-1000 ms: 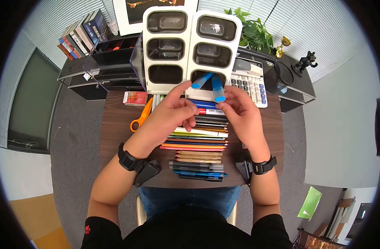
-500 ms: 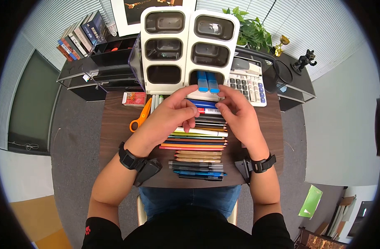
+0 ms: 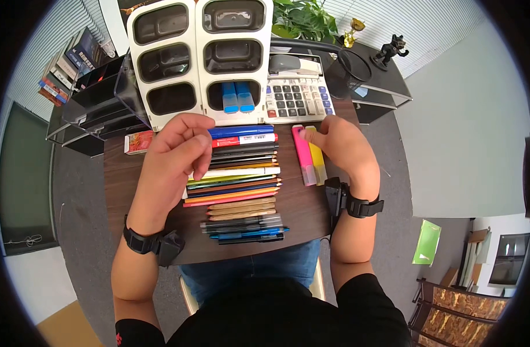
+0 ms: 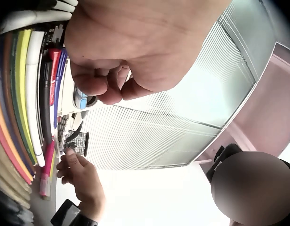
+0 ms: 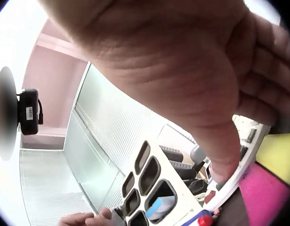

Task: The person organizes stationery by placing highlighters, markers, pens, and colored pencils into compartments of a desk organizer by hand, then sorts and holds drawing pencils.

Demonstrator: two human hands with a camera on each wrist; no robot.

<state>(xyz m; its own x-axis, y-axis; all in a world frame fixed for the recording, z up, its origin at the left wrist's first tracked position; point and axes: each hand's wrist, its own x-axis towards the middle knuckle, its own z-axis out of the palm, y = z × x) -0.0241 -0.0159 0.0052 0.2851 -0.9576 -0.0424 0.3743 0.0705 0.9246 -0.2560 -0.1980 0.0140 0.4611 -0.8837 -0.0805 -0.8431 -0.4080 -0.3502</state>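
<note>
My left hand (image 3: 181,147), fingers loosely curled and holding nothing, hovers over the left ends of a row of pens and pencils (image 3: 236,176). At the right, my right hand (image 3: 348,147) reaches over the upper ends of a pink highlighter (image 3: 305,159) and a yellow highlighter (image 3: 317,165). Its thumb overlaps the pink one in the head view; in the right wrist view the fingers are extended and grip nothing. Two blue highlighters (image 3: 237,98) stand side by side in the lower right compartment of a white organizer (image 3: 198,63).
A calculator (image 3: 294,95) lies right of the organizer, with a stapler (image 3: 294,65) behind it. Further right is a black mesh pen cup (image 3: 348,72). A small red box (image 3: 139,142) sits at the left. Pens (image 3: 244,225) lie along the near table edge.
The blue highlighters went from tilted to upright side by side in the compartment. My right hand has moved right, uncovering the pink and yellow highlighters. The head view has turned right.
</note>
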